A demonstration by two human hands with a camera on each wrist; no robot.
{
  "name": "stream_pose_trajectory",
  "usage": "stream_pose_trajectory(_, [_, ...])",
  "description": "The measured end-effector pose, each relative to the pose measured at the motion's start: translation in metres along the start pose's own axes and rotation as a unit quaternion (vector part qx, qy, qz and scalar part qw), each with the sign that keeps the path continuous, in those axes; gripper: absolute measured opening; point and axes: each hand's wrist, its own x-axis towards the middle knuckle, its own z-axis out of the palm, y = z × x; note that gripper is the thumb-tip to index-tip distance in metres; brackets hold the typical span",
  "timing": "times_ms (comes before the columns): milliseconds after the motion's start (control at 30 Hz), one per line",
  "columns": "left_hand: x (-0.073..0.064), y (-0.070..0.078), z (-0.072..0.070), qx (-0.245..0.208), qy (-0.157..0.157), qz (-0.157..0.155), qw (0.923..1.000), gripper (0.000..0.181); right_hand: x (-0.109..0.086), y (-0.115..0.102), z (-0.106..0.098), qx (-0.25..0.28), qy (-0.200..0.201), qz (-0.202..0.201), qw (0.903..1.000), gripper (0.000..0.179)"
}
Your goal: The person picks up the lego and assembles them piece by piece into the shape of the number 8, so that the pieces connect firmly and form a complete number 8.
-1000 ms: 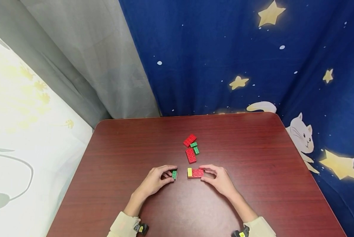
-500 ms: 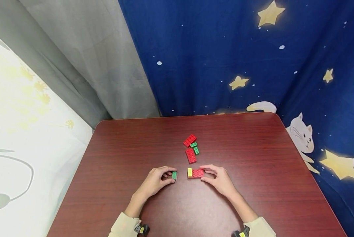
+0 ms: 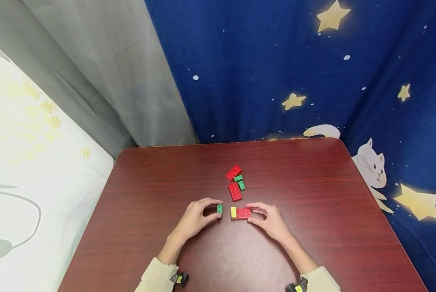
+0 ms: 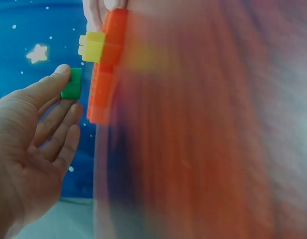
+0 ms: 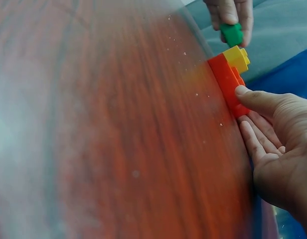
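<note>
My left hand pinches a small green toy brick between thumb and fingers, a short gap left of the yellow brick. In the left wrist view the green brick is held up off the tabletop. The yellow brick sits across the left end of a red brick, studs up. That red brick lies on the table, and my right hand grips its right end, with the thumb on the near side, as the right wrist view also shows.
Beyond the hands on the brown table lie a red brick, a farther red brick and two small green bricks, one beside the other. A blue star-print curtain hangs behind the table's far edge.
My left hand has moved right and slightly farther from me with the green brick, narrowing the gap to the yellow one. The right hand and its red brick have stayed in place.
</note>
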Motion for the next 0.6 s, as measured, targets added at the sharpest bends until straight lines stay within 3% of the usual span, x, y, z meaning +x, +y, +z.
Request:
stream_pose_trajectory(333, [0.02,0.019,0.006,-0.025,0.013,0.033,0.9991,0.04,0.002,-0.003,-0.002,0.02,-0.016,-0.003,0.9997,0.04])
stream_pose_trajectory(600, [0.029,0.03,0.022,-0.026,0.03,0.074,0.9965,0.041,0.001,-0.004,-0.004,-0.053,0.015,-0.039,0.9977,0.041])
